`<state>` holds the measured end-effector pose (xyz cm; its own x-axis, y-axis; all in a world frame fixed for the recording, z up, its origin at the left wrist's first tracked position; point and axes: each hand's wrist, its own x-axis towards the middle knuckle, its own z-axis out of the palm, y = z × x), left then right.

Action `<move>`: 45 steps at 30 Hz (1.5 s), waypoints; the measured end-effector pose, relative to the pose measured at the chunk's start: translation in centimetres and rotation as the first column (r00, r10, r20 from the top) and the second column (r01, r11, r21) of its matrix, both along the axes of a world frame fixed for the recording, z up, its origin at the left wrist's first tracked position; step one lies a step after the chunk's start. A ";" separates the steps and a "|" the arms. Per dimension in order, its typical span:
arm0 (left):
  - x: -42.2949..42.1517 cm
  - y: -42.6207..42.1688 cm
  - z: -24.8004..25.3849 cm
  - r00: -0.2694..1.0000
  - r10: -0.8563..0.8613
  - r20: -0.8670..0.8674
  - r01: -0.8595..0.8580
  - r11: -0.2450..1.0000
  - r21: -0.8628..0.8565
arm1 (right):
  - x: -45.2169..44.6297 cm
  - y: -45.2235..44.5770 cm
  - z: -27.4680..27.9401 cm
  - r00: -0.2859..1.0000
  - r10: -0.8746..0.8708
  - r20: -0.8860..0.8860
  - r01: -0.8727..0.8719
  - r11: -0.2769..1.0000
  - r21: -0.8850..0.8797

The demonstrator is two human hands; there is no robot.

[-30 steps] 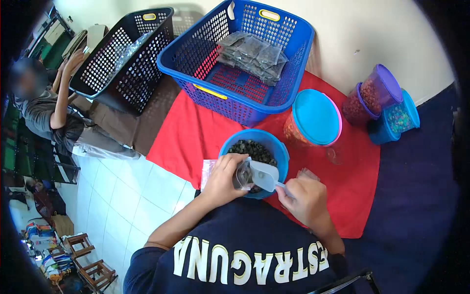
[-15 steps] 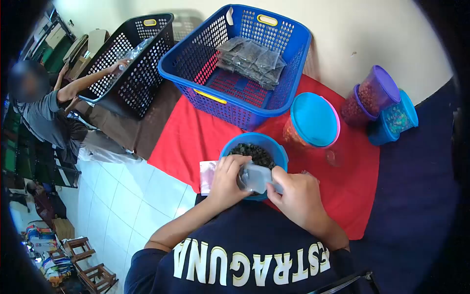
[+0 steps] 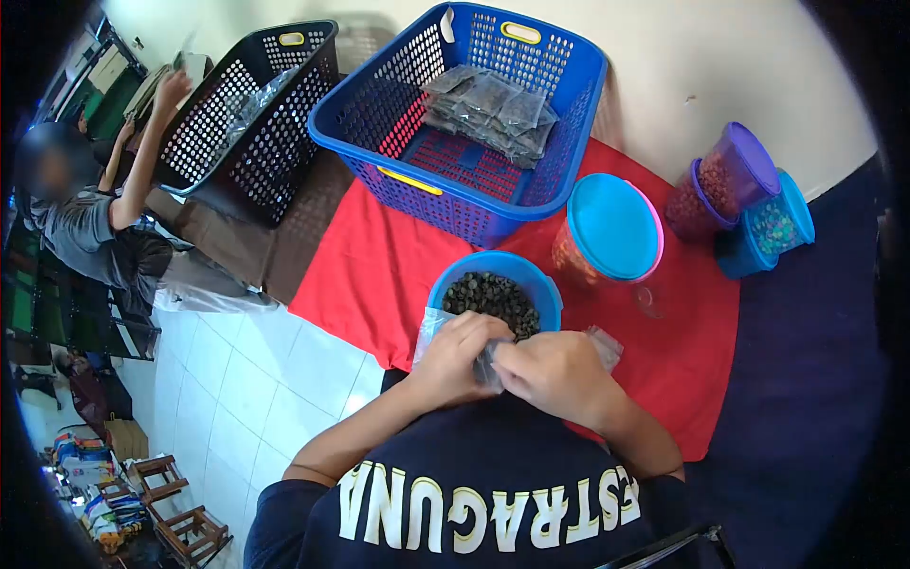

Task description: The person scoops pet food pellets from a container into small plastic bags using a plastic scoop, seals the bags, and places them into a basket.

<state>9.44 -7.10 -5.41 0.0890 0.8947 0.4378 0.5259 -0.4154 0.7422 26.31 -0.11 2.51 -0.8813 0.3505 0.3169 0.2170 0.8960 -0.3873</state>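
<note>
My left hand [image 3: 457, 360] is closed on a clear plastic bag [image 3: 487, 368], over the near edge of a round blue tub [image 3: 550, 296]. Pinched fingers of my right hand [image 3: 561, 376] hold the bag's other side; its contents are hidden by my hands. Dark, small chunky pieces [image 3: 491, 296] fill the tub. Another clear plastic sheet or bag [image 3: 431, 329] pokes out left of my left hand, and clear packaging [image 3: 605, 347] lies beyond my right hand.
A blue basket [image 3: 445, 204] holds stacked filled packets [image 3: 498, 104]. Lidded tubs [image 3: 614, 228] and stacked purple [image 3: 735, 166] and teal containers [image 3: 779, 218] stand to the right. At left, a person [image 3: 81, 228] works beside a black basket [image 3: 256, 161].
The bag's wide mouth has narrowed and bunched between my hands. My right hand has moved left, closer to my left hand. The other person's arm has risen out of the black basket.
</note>
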 end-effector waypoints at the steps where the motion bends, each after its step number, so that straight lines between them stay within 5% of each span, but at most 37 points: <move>1: -0.4 -0.2 0.5 0.998 -0.057 -0.029 0.056 0.998 -0.039 | 0.2 0.1 -0.2 0.997 0.067 -0.040 -0.067 0.998 0.006; 6: -1.1 -0.8 2.2 0.982 -0.162 -0.094 0.142 0.971 -0.192 | 1.6 -0.4 -1.0 0.988 0.154 0.027 -0.155 0.985 0.073; 9: -0.8 -0.9 2.4 0.982 -0.155 -0.109 0.141 0.982 -0.122 | 2.2 -1.3 -0.1 0.999 0.046 0.001 -0.046 0.999 -0.017; 10: -0.9 -0.9 2.2 0.983 -0.149 -0.109 0.136 0.983 -0.120 | 2.4 -1.6 1.0 0.991 -0.117 0.065 0.125 0.981 -0.149; 11: -1.1 -0.9 2.0 0.983 -0.102 -0.153 0.082 0.988 -0.134 | 2.6 -1.7 1.7 0.952 -0.269 0.148 0.300 0.917 -0.265; 15: -2.6 -1.3 1.0 0.979 0.018 -0.203 -0.038 0.995 -0.092 | 4.6 -0.4 2.3 0.886 -0.434 0.164 0.462 0.789 -0.405; 19: -3.1 -1.9 0.3 0.965 0.170 -0.198 -0.194 0.975 -0.108 | 5.2 0.4 0.2 0.882 -0.458 0.110 0.462 0.797 -0.389; 22: -3.8 -2.0 -0.8 0.930 0.300 -0.212 -0.333 0.932 -0.145 | 4.3 2.3 -2.5 0.782 -0.620 0.066 0.581 0.687 -0.436; 24: -4.2 -2.0 -1.4 0.865 0.427 -0.264 -0.489 0.838 -0.244 | 3.0 3.1 -5.4 0.751 -0.634 0.186 0.660 0.710 -0.247; 28: -4.9 -1.8 -2.1 0.830 0.494 -0.260 -0.558 0.753 -0.350 | 0.1 3.6 -11.6 0.828 -0.526 0.196 0.540 0.841 -0.025; 30: -5.2 -2.1 -3.0 0.829 0.477 -0.292 -0.554 0.772 -0.311 | -1.2 3.5 -12.3 0.836 -0.498 0.233 0.523 0.851 -0.057; 32: -5.1 -2.3 -3.8 0.838 0.493 -0.234 -0.543 0.706 -0.455 | -1.9 3.5 -13.7 0.843 -0.465 0.271 0.503 0.859 -0.090; 40: -4.3 -2.5 -3.6 0.866 0.490 -0.103 -0.467 0.716 -0.518 | -2.0 1.7 -15.9 0.915 -0.154 0.372 0.331 0.813 -0.479; 42: -4.3 -2.5 -3.7 0.863 0.492 -0.111 -0.481 0.734 -0.479 | -2.2 1.6 -15.6 0.983 -0.060 0.173 0.162 0.729 -0.665; 45: -4.2 -2.5 -3.6 0.873 0.465 -0.151 -0.476 0.740 -0.475 | -2.2 1.9 -15.2 0.978 -0.080 0.193 0.206 0.519 -0.829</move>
